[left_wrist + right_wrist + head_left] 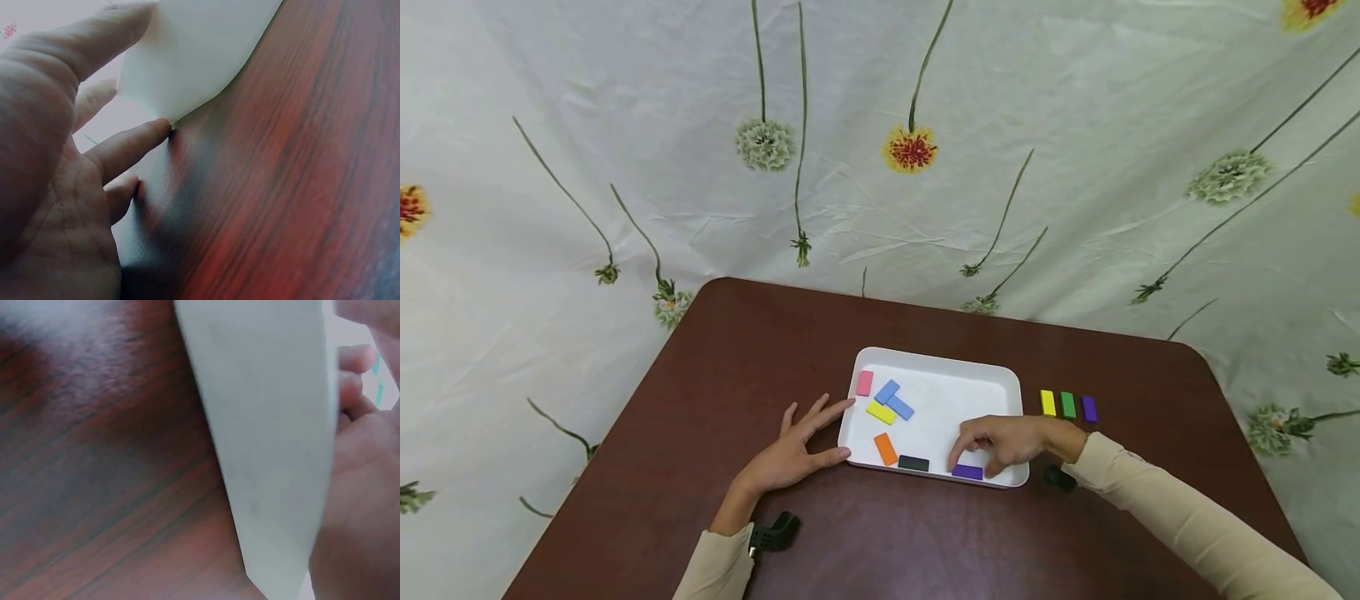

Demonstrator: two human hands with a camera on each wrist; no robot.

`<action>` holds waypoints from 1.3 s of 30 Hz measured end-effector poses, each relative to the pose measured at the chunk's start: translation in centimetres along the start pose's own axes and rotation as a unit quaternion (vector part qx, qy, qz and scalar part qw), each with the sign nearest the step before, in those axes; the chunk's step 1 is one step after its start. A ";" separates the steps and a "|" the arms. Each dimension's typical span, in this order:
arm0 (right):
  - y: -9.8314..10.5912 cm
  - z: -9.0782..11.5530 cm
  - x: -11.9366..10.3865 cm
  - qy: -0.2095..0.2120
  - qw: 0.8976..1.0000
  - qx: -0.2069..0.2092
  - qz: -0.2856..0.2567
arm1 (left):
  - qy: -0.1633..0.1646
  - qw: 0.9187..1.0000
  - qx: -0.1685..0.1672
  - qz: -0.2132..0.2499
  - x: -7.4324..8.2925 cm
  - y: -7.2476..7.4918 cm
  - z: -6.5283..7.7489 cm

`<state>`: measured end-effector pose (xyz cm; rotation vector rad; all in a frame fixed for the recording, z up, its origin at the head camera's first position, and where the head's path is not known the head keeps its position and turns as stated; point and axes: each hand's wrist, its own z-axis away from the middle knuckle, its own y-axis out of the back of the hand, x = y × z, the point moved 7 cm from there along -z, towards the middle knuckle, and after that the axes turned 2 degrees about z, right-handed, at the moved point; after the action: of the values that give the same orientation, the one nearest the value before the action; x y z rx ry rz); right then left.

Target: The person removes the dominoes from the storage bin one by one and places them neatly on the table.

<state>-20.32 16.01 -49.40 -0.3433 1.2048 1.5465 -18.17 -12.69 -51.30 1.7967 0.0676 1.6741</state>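
Beige sleeve cloth (1195,521), softly creased, lies nearest the head camera and leads to the person's right hand (1011,437), whose index finger and thumb appear to pinch the ends of a purple rectangular block (967,472) with flat, smooth-looking faces. It lies inside a shallow white plastic-looking tray (943,396) with rounded corners, along the near wall. Judging by this, the step in hand is gripping that block, though whether to take it up or set it down cannot be told; a lift would call for an even pinch and a straight rise past the wall. Fingers spread, the left hand (793,458) touches the tray's left side, probably steadying it. Left along the near wall is a blackish block (913,462), with an orange block (885,449) just beside it; a yellow block (881,412) and two blue blocks (888,392) cluster beyond, near a pink block (865,383). Outside, right of the tray, a second yellow block (1048,403), a green block (1067,405) and a second purple block (1089,408) lie apart in a row. Beneath spreads a glossy reddish-brown wood-grained table (887,542), backed by wrinkled white flower-printed fabric (850,192).
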 end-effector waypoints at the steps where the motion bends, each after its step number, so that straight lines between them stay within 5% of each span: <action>1: 0.0 0.0 -0.1 0.002 1.000 0.006 0.005 | 0.000 1.000 0.000 0.001 0.0 0.0 0.0; 10: 0.4 0.2 -0.4 0.028 0.996 0.058 0.057 | 0.002 1.000 -0.001 0.000 0.1 0.0 0.0; 26: 0.6 0.2 -0.1 0.017 0.997 0.072 0.029 | -0.001 1.000 -0.002 0.000 0.2 0.1 0.0; 39: 3.2 2.8 0.0 0.056 0.984 0.172 0.005 | -0.012 1.000 -0.004 0.000 0.2 0.0 0.0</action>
<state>-22.08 18.63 -46.51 -0.1978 1.5353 1.3108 -18.15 -12.58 -51.08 1.8097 0.0504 1.6507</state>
